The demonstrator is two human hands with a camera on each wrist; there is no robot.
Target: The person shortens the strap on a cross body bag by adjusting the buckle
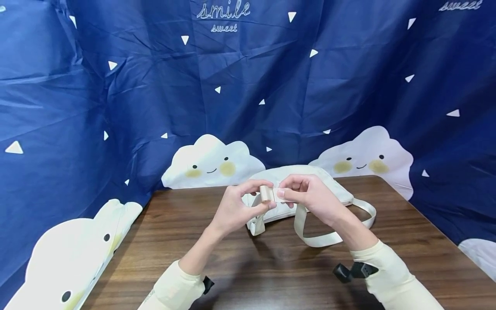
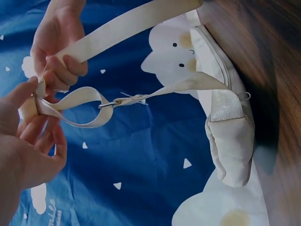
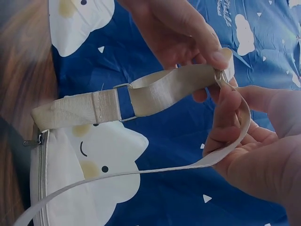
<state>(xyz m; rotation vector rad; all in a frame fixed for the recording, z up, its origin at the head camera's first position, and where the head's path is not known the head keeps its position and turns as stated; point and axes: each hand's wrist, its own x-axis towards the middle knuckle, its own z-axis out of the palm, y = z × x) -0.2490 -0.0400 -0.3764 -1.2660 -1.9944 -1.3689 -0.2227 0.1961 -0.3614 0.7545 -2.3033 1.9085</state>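
A white bag (image 1: pixel 333 185) lies at the back of the wooden table, its cream strap (image 1: pixel 317 241) lifted in front of it. With thumb and fingers, my left hand (image 1: pixel 236 206) pinches a folded loop of the strap (image 2: pixel 28 107). My right hand (image 1: pixel 314 196) pinches the strap close beside it, and the fingertips of both hands nearly meet. In the right wrist view a metal slider (image 3: pixel 220 75) shows partly between the two hands. Toward the bag, the strap passes through a rectangular metal ring (image 3: pixel 126 101). A zipper (image 3: pixel 42 165) runs along the bag's edge.
The brown wooden table (image 1: pixel 174 258) spreads under both forearms. Behind it hangs a dark blue cloth (image 1: pixel 240 112) with white triangles and smiling clouds. Black devices (image 1: pixel 354 272) sit at both wrists over cream sleeves. A length of strap curves down near the right forearm.
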